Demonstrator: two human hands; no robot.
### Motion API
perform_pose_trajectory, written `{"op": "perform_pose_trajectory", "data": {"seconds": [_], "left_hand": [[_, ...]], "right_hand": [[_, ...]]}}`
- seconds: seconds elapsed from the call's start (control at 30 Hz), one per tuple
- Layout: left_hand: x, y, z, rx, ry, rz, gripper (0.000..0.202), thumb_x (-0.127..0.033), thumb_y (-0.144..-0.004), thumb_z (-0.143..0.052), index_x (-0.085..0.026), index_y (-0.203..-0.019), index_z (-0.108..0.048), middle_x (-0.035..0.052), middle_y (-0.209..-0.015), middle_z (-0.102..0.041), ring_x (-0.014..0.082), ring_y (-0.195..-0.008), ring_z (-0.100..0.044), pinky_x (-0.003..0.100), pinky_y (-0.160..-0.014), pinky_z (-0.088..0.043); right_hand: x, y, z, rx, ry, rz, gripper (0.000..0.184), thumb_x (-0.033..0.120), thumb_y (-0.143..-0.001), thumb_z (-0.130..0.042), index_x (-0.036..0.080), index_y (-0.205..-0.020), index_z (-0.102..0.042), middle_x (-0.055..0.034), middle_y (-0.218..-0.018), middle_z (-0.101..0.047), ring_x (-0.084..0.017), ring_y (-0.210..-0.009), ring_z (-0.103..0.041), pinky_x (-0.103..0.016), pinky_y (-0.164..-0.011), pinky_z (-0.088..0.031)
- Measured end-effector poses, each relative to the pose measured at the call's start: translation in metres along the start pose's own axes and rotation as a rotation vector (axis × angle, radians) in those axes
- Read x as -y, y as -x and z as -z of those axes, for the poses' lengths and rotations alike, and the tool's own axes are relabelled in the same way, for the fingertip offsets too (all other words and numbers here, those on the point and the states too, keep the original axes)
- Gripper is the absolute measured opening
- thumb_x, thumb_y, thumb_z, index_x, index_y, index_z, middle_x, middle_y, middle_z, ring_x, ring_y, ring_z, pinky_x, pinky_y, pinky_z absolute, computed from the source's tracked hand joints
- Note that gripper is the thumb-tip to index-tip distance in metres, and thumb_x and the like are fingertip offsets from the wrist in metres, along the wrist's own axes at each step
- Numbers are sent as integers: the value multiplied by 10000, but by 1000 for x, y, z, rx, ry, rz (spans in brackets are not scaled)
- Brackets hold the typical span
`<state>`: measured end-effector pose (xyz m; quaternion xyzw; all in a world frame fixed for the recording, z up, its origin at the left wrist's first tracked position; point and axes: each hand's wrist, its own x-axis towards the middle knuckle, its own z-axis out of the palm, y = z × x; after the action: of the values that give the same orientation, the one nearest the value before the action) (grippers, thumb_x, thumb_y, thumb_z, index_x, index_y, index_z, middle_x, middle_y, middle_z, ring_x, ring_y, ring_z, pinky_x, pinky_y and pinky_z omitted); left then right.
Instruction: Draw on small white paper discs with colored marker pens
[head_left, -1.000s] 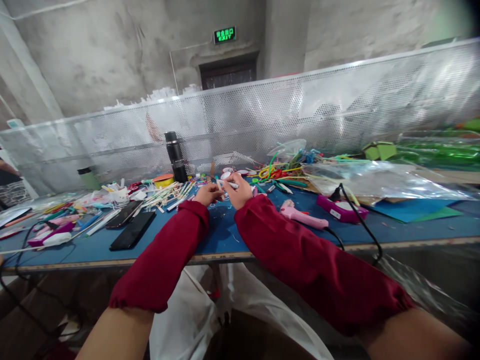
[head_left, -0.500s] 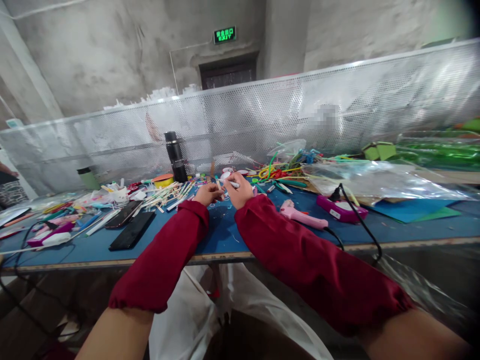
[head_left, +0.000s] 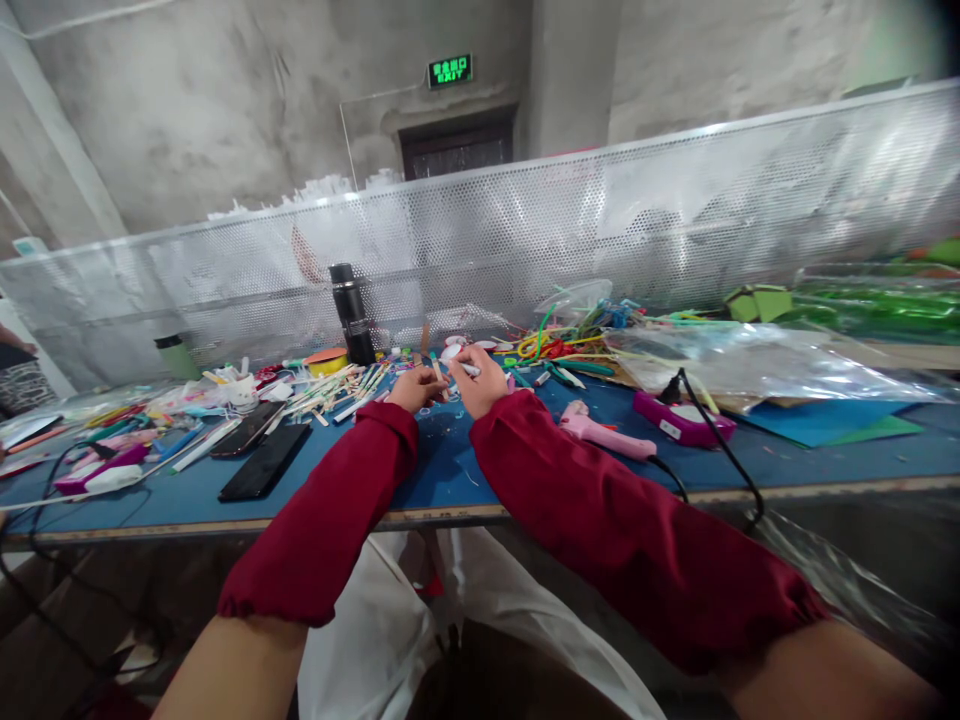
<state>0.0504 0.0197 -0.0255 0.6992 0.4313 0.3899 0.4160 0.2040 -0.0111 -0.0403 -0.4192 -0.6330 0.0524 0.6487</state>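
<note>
Over the blue tabletop point(head_left: 450, 460), my two hands work close together. My left hand point(head_left: 412, 388) pinches a small flat wooden stick point(head_left: 441, 378) that stands up from the fingertips; its upper end looks greenish. In my right hand point(head_left: 482, 384) is a white marker pen point(head_left: 469, 369), gripped like a pencil, its tip end toward the stick. Whether the tip touches the stick is too small to tell. Left of my left hand lies a pile of pale wooden sticks point(head_left: 330, 392). A pink hot glue gun point(head_left: 600, 432) lies to the right of my right hand.
A black bottle point(head_left: 351, 315) stands behind my left hand. Two dark phones point(head_left: 264, 462) lie at the left, beside a white cup point(head_left: 241, 393). On the right are a purple power strip point(head_left: 682, 420), its black cable and clear plastic bags point(head_left: 757, 350). A perforated metal screen point(head_left: 495, 240) closes the back.
Both hands stay almost in place, still holding the stick and the marker pen. The stick has shifted or tilted slightly between the fingers.
</note>
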Motion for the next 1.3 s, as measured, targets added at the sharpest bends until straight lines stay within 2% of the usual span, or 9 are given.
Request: {"op": "perform_pose_trajectory", "data": {"seconds": [0.33,0.47,0.63,0.8,0.97,1.3], "left_hand": [[1,-1,0,-10,20,4,151,-268,-806,-776,-169,-845,-669,10,-716,-722,135,-655,-696,199,-535,-422],[4,-3,1,5,5,-16,205,-295,-800,-788,-164,-770,-634,14,-700,-716,126,-630,-682,195,-522,-418],[5,-3,1,6,6,-17,188,-296,-802,-787,-168,-820,-650,8,-703,-718,125,-642,-689,190,-522,-421],[4,-3,1,27,-6,-28,203,-310,-803,-780,-165,-788,-638,12,-698,-715,127,-622,-672,203,-519,-423],[3,-2,1,14,-16,-6,223,-337,-785,-800,-173,-830,-657,9,-709,-720,140,-665,-696,204,-542,-439],[3,-1,1,-2,-23,1,154,-295,-809,-760,-173,-855,-678,5,-711,-724,140,-681,-695,206,-555,-451]], "right_hand": [[-2,0,0,-14,-22,10,197,449,-880,-560,266,-809,-575,-13,-812,-698,-206,-766,-640,-336,-705,-473],[-1,0,0,24,-29,5,188,448,-876,-566,268,-822,-573,-4,-815,-696,-198,-752,-636,-329,-690,-470],[-2,0,0,-13,-15,2,183,429,-882,-565,263,-805,-574,-2,-805,-696,-193,-756,-639,-325,-699,-480],[-5,1,-1,15,-45,24,183,434,-890,-569,266,-818,-577,5,-801,-688,-191,-767,-655,-317,-700,-480],[-5,1,0,-2,-18,7,176,420,-897,-570,265,-813,-573,0,-818,-696,-191,-770,-646,-316,-697,-486],[-3,1,0,-1,-24,-3,184,434,-894,-567,266,-818,-575,-9,-817,-695,-193,-771,-645,-315,-706,-489]]}}
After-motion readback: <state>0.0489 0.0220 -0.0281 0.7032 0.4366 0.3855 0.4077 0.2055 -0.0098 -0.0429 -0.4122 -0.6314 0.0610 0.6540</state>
